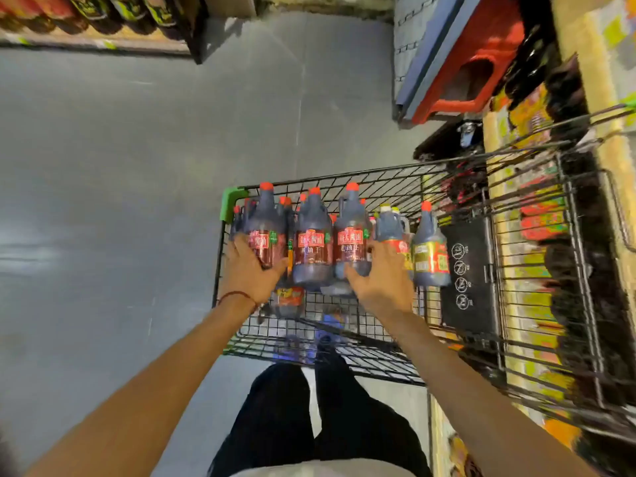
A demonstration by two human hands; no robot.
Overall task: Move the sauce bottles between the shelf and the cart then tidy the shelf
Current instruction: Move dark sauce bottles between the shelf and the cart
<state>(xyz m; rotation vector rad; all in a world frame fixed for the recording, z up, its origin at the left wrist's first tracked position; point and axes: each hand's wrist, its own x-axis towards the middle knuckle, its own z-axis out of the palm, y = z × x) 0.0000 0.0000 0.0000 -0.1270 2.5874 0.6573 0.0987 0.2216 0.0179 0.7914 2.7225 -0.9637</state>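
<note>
A black wire cart (344, 182) with a green corner holds several dark sauce bottles with red caps. My left hand (246, 270) grips the leftmost red-labelled bottle (266, 228) from its left side. My right hand (382, 280) wraps round the lower right side of another red-labelled bottle (351, 232). Between these two stands a third red-labelled bottle (311, 239). A smaller bottle (392, 228) and a yellow-labelled bottle (430, 249) stand to the right. The shelf (616, 173) runs along the right edge, blurred, with dark bottles on it.
A black flap (468, 270) with white icons sits in the cart's right part. A red stool (461, 63) and blue board stand beyond the cart. Another shelf of bottles (103, 15) is at the top left. Grey floor (120, 166) spreads to the left. My legs stand behind the cart.
</note>
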